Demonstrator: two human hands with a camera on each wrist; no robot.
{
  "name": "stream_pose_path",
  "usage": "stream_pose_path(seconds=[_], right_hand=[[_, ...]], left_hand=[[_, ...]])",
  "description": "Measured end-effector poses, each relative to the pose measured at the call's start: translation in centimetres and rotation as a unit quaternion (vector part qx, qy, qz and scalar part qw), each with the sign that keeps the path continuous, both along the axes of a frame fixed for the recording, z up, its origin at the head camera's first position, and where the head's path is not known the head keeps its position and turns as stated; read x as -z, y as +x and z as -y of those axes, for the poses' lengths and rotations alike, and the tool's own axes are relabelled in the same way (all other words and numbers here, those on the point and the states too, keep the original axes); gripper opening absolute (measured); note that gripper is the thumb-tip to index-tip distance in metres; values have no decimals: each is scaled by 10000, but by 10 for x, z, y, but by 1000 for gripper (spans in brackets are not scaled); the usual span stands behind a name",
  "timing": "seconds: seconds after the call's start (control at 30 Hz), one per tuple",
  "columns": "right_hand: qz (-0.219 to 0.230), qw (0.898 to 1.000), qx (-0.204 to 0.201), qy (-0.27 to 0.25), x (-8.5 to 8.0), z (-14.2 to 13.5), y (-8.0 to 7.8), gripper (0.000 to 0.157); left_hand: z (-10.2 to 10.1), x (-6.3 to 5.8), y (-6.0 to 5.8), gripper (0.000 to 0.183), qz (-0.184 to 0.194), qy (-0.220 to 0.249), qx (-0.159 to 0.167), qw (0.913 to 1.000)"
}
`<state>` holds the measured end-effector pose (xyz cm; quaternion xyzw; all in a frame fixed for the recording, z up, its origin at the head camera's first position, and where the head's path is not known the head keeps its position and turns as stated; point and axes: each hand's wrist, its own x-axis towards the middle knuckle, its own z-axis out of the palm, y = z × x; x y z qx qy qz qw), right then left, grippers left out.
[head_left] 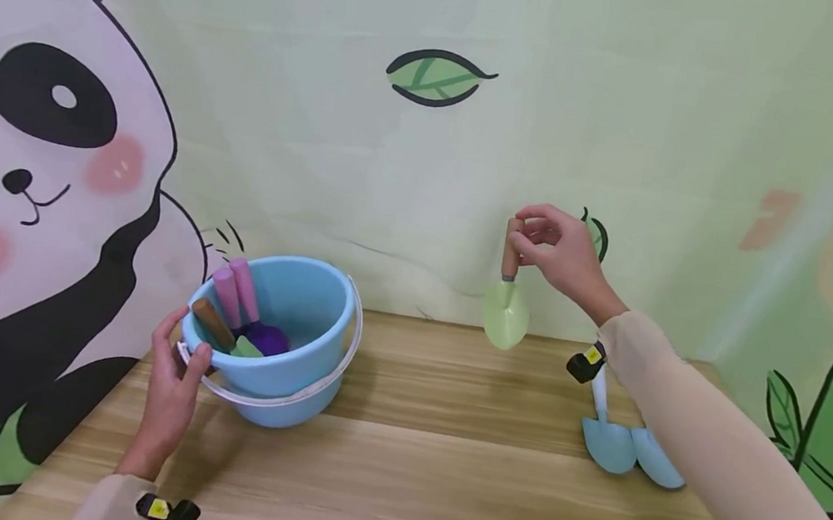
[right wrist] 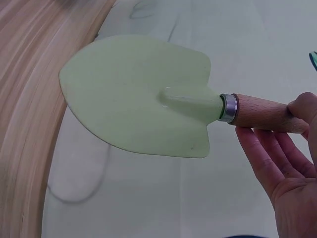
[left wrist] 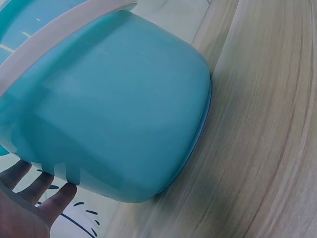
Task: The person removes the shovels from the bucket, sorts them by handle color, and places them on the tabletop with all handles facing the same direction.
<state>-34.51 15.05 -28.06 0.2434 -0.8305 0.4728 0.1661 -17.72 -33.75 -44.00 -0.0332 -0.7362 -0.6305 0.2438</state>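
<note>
My right hand [head_left: 556,252] pinches a small hand trowel by its wooden handle [right wrist: 262,111], between thumb and fingertips. The trowel's light green blade [head_left: 506,315] points down, in front of the wall and above the table's back edge. On the left, my left hand [head_left: 175,379] holds the side of a light blue bucket [head_left: 277,376], with the thumb near the rim and the fingers along the outer wall. Inside the bucket lean two pink-handled tools [head_left: 236,289] with a purple scoop end [head_left: 267,338], and a brown-handled tool [head_left: 213,324] next to a green piece.
Two blue shovels [head_left: 608,446] lie on the wooden table [head_left: 439,497] at the right, partly behind my right sleeve [head_left: 702,421]. The bucket's white carrying handle [head_left: 282,402] hangs down around its front. A wall hanging with a panda [head_left: 53,200] rises directly behind the table.
</note>
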Motion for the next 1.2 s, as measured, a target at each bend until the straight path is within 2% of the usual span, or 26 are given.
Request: stream_pose_path(seconds=[0.37, 0.67, 1.2], right_hand=[[-16, 9991, 302, 281, 12, -24, 0, 34], [327, 9984, 403, 230, 29, -37, -2, 34], [1100, 9926, 390, 321, 71, -51, -4, 36]], left_hand=[[2, -2, 1, 61, -48, 75, -23, 10000], [3, -2, 2, 61, -31, 30, -61, 10000], [0, -3, 0, 62, 59, -82, -21, 9999]])
